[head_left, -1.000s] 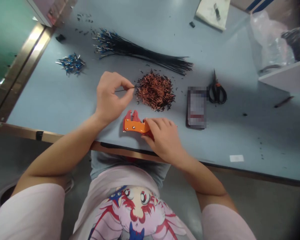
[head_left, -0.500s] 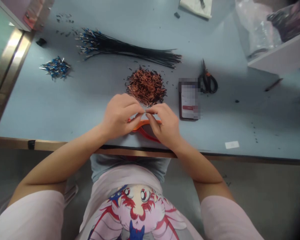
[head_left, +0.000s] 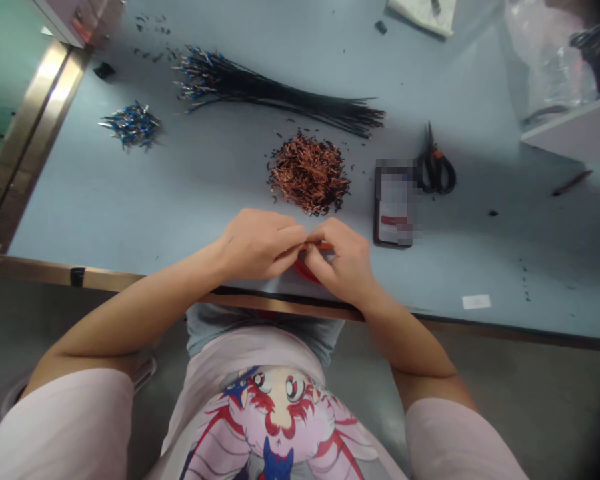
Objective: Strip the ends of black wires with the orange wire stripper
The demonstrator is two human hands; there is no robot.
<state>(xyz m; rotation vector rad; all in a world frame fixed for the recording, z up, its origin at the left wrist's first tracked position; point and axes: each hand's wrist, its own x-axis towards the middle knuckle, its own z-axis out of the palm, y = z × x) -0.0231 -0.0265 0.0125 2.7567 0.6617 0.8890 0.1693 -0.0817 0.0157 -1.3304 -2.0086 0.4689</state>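
1. Two hands work side by side near the front edge of the light blue tabletop (head_left: 130, 200). The fingertips of both nearly meet.
2. The right hand (head_left: 340, 257) is closed over an orange-and-red wire stripper (head_left: 317, 246), and most of this tool is hidden under it.
3. The left hand (head_left: 260, 243) is curled, with its fingers pinched toward the tool. I cannot tell if it holds a thin wire.
4. The tool lies just under the fingertips, close to the table edge. Its long axis seems to run left to right, and the right hand is nearer to it.
5. Behind the hands lies a pile of copper wire pieces (head_left: 309, 175), and beyond it a bundle of black wires (head_left: 280, 97). Loose blue crimp terminals (head_left: 130, 125) are on the left, black-handled scissors (head_left: 436, 172) on the right.
6. No brand or writing can be read: the phone (head_left: 393, 203) is blurred, and the white label (head_left: 476, 301) is too small.
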